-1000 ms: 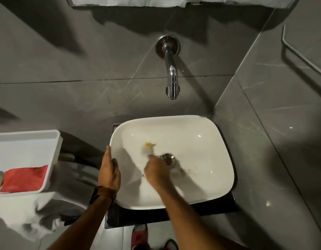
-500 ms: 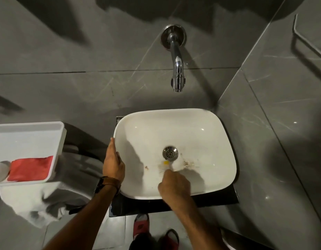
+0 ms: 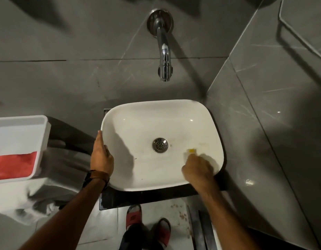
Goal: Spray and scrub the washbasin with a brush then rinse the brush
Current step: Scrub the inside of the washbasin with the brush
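Note:
A white rectangular washbasin [image 3: 149, 112] sits on a dark counter, with a metal drain [image 3: 160, 145] at its middle. My right hand [image 3: 197, 168] is inside the bowl at its right side, closed on a small brush [image 3: 191, 151] whose yellow and white head pokes out against the basin's surface, blurred by motion. My left hand [image 3: 101, 156] grips the basin's left rim. A chrome tap [image 3: 164, 56] juts from the wall above the bowl; no water is running.
A white tray [image 3: 29, 123] holding a red cloth [image 3: 13, 166] sits at the left, over a white towel [image 3: 35, 199]. Grey tiled walls close in behind and at the right, where a metal rail [image 3: 300, 38] hangs. My feet in red slippers [image 3: 133, 214] stand below.
My right hand has swept the brush from left of the drain, past its front, to the bowl's right side. My left hand has stayed on the rim.

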`<state>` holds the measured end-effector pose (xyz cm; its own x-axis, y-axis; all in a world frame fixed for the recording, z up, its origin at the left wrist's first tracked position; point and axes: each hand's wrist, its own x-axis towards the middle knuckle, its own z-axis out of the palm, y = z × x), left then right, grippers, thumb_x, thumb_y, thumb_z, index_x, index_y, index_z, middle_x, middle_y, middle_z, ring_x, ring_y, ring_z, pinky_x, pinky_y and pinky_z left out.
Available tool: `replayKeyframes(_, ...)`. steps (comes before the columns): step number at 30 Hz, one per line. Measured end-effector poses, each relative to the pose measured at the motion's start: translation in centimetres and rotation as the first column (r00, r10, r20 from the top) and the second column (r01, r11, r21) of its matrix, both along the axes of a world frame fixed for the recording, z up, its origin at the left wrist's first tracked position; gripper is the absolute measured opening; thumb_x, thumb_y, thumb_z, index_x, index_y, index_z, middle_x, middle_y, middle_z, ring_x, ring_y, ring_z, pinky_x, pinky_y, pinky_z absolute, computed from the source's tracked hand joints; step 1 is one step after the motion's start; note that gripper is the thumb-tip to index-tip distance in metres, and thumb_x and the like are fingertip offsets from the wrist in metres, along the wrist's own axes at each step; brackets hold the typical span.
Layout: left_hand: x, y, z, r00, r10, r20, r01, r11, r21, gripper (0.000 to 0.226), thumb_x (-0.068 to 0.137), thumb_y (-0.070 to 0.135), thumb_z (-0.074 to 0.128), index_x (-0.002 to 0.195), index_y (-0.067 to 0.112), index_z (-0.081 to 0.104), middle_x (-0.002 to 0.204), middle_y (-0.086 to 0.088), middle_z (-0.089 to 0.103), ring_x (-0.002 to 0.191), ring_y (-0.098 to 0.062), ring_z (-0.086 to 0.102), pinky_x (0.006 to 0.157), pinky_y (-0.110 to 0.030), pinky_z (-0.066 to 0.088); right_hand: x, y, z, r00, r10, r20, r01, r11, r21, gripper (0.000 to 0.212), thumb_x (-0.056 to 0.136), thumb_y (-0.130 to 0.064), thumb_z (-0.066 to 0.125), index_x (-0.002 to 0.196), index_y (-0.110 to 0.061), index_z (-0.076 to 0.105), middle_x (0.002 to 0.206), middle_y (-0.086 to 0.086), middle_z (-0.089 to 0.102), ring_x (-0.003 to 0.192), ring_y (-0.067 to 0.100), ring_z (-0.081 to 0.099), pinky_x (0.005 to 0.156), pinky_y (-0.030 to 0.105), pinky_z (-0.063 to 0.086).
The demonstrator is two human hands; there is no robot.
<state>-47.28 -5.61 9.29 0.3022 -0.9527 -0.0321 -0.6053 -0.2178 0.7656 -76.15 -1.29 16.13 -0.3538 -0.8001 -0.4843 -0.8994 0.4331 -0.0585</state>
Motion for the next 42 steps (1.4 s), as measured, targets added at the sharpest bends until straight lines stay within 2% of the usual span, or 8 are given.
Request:
replayKeyframes(5, -0.1, 0.1, 0.3, 1.0, -0.002, 0.02, 0.002, 1.0, -0.006, 0.063, 0.097, -0.002, 0.037, 0.155, 0.015, 0.02, 0.156, -0.01, 0.034, 0.135, -0.029, 0.044, 0.104, -0.027, 0.033, 14.3, 2.8, 0.5, 0.849, 0.284, 0.445, -0.312, 0.95, -0.01, 0.027, 0.091, -0.018, 0.055, 0.114, -0.009, 0.064, 0.116, 0.017, 0.07, 0.11, 0.038, 0.066, 0.091, 0.042, 0.052)
replayKeyframes(14, 0.0, 0.0, 0.5, 1.0, -0.017, 0.011, 0.017, 1.0, 0.001, 0.065, 0.096, -0.003, 0.036, 0.155, 0.016, 0.019, 0.157, -0.008, 0.033, 0.138, -0.027, 0.041, 0.109, -0.026, 0.032, -0.7, -1.0, -1.7, 0.995, 0.01, -0.104, -0.02, 0.995, -0.098, 0.025, 0.097, -0.018, 0.049, 0.112, -0.016, 0.069, 0.117, 0.008, 0.071, 0.109, 0.029, 0.067, 0.085, 0.034, 0.051)
replayKeyframes(18, 0.1, 0.0, 0.8, 0.999, -0.021, 0.027, 0.021, 1.0, 0.014, 0.063, 0.096, -0.002, 0.035, 0.155, 0.014, 0.019, 0.158, -0.009, 0.031, 0.14, -0.027, 0.038, 0.116, -0.032, 0.03, 1.8, -1.9, -2.8, 0.996, -0.061, 0.07, 0.068, 0.994, -0.088, 0.024, 0.094, -0.016, 0.052, 0.11, -0.011, 0.069, 0.115, 0.013, 0.072, 0.106, 0.034, 0.068, 0.084, 0.037, 0.053)
replayKeyframes(24, 0.1, 0.2, 0.9, 0.999, -0.029, 0.018, 0.028, 0.999, 0.03, 0.063, 0.097, 0.001, 0.035, 0.155, 0.016, 0.019, 0.157, -0.007, 0.033, 0.138, -0.026, 0.04, 0.116, -0.036, 0.033, 12.0, 0.9, -2.6, 0.917, 0.281, 0.284, -0.265, 0.96, -0.096, 0.027, 0.087, -0.022, 0.058, 0.111, -0.014, 0.067, 0.111, 0.012, 0.074, 0.103, 0.034, 0.07, 0.082, 0.036, 0.051)
replayKeyframes(33, 0.0, 0.1, 0.8, 1.0, 0.0, -0.005, 0.0, 0.999, 0.041, 0.062, 0.099, 0.004, 0.034, 0.155, 0.024, 0.018, 0.156, -0.002, 0.034, 0.135, -0.022, 0.043, 0.111, -0.033, 0.038, 4.7, -0.5, -0.7, 0.966, 0.258, -0.015, -0.257, 0.965, 0.055, 0.033, 0.092, -0.016, 0.048, 0.12, -0.015, 0.064, 0.119, 0.007, 0.073, 0.109, 0.028, 0.069, 0.087, 0.034, 0.048)
replayKeyframes(36, 0.2, 0.1, 0.6, 1.0, -0.008, -0.008, 0.008, 0.999, 0.031, 0.062, 0.099, 0.004, 0.035, 0.155, 0.022, 0.018, 0.157, -0.002, 0.033, 0.136, -0.021, 0.042, 0.107, -0.024, 0.034, 8.2, 0.8, -0.1, 0.896, 0.378, 0.232, -0.406, 0.909, 0.09, 0.045, 0.083, -0.027, 0.047, 0.125, -0.018, 0.061, 0.123, 0.009, 0.071, 0.113, 0.032, 0.068, 0.085, 0.037, 0.049)
replayKeyframes(39, 0.2, 0.2, 0.4, 1.0, -0.018, 0.008, 0.018, 1.0, 0.02, 0.061, 0.099, 0.004, 0.034, 0.156, 0.02, 0.017, 0.158, -0.006, 0.032, 0.136, -0.024, 0.042, 0.108, -0.028, 0.036, 14.3, -0.4, -0.4, 0.811, 0.423, 0.405, -0.456, 0.89, -0.017, 0.035, 0.087, -0.031, 0.052, 0.116, -0.016, 0.065, 0.114, 0.015, 0.073, 0.105, 0.037, 0.07, 0.081, 0.039, 0.051)
replayKeyframes(42, 0.4, 0.1, 0.1, 1.0, -0.026, -0.01, 0.026, 1.0, 0.007, 0.059, 0.101, 0.009, 0.034, 0.156, 0.022, 0.017, 0.157, -0.006, 0.032, 0.133, -0.02, 0.043, 0.106, -0.029, 0.039, 15.4, -4.9, -1.3, 0.886, 0.424, 0.186, -0.369, 0.889, -0.271, 0.023, 0.087, -0.01, 0.067, 0.109, -0.004, 0.071, 0.095, 0.017, 0.077, 0.087, 0.036, 0.075, 0.068, 0.036, 0.055)
